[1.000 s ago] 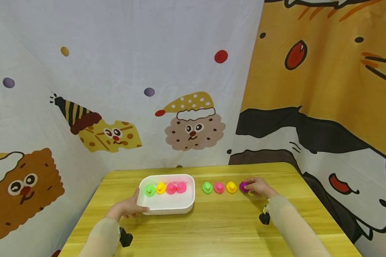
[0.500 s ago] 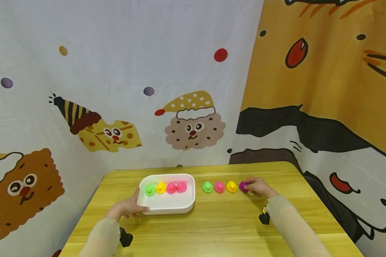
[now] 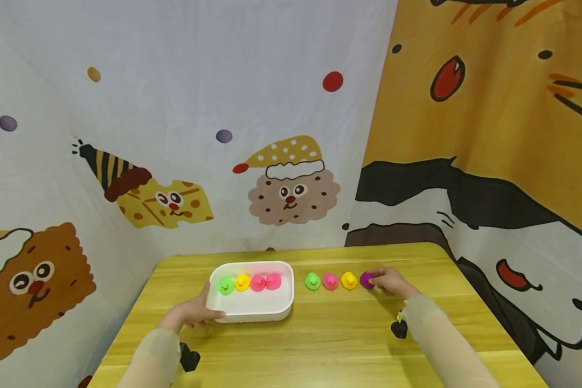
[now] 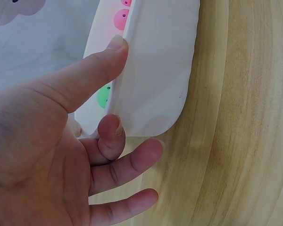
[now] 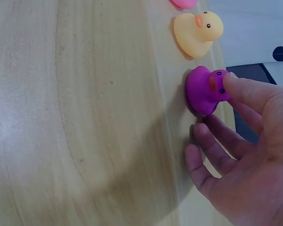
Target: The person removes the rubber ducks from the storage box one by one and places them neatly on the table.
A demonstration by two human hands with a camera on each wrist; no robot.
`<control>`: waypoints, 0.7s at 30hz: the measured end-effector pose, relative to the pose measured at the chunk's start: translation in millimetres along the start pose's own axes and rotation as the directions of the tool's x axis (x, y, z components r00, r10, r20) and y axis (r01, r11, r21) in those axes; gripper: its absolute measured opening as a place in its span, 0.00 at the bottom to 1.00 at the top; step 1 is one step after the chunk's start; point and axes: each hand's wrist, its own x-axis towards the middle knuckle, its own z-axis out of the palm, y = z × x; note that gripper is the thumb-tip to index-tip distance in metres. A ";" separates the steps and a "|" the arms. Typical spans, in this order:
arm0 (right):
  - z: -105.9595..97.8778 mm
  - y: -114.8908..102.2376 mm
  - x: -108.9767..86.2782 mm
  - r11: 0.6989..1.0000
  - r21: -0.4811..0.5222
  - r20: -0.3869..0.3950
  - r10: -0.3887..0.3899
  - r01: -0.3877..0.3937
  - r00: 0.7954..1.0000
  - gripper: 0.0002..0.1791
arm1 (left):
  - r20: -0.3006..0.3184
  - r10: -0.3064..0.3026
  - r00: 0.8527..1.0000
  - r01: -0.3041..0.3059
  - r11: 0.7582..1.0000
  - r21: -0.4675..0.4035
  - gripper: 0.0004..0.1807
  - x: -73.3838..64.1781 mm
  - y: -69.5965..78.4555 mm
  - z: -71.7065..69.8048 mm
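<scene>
Upright on the bench [image 3: 320,345], just right of a yellow duck [image 3: 349,281], a purple duck [image 5: 199,93] points its beak toward the near edge. The right hand [image 3: 390,281] pinches its head between thumb and forefinger, other fingers apart; the left hand [image 3: 190,311] grips a white tub [image 3: 254,306] at one corner.

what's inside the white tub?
In the white tub, left to right in the head view: green duck, yellow duck, two pink ducks. Anything beneath them is covered; the left hand hides part of the near-left corner.
</scene>
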 end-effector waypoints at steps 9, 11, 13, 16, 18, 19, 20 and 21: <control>-3.8 -20.1 -4.3 0.985 -0.159 -0.033 -0.075 0.069 0.997 0.23 | 0.001 0.014 1.000 -0.014 1.000 -0.011 0.65 -0.8 -3.4 -0.9; -1.0 -26.2 -5.7 0.978 -0.185 -0.038 -0.102 0.094 0.994 0.22 | 0.003 0.017 1.000 -0.017 1.000 -0.010 0.65 -0.4 -4.3 -1.1; 3.0 -32.8 -6.2 0.976 -0.187 -0.035 -0.117 0.109 0.992 0.22 | 0.002 0.021 1.000 -0.021 1.000 -0.009 0.65 -0.2 -4.7 -1.2; 11.3 -42.3 -5.5 0.977 -0.173 -0.021 -0.132 0.127 0.991 0.22 | 0.001 0.028 1.000 -0.028 1.000 -0.010 0.65 0.2 -5.1 -1.1; 17.8 -48.8 -4.7 0.976 -0.170 -0.008 -0.142 0.139 0.990 0.22 | -0.001 0.033 0.999 -0.033 0.999 -0.010 0.65 0.7 -5.3 -1.0; 21.3 -52.1 -4.0 0.975 -0.169 -0.003 -0.149 0.146 0.989 0.21 | -0.002 0.035 0.999 -0.035 0.999 -0.010 0.65 0.9 -5.5 -0.8; 25.2 -55.6 -3.8 0.976 -0.163 -0.002 -0.148 0.146 0.989 0.21 | -0.001 0.037 0.999 -0.037 0.999 -0.009 0.65 1.2 -5.6 -0.7; 28.8 -59.4 -3.7 0.976 -0.161 0.003 -0.149 0.147 0.989 0.21 | -0.001 0.036 0.999 -0.036 0.999 -0.008 0.65 1.3 -5.8 -0.6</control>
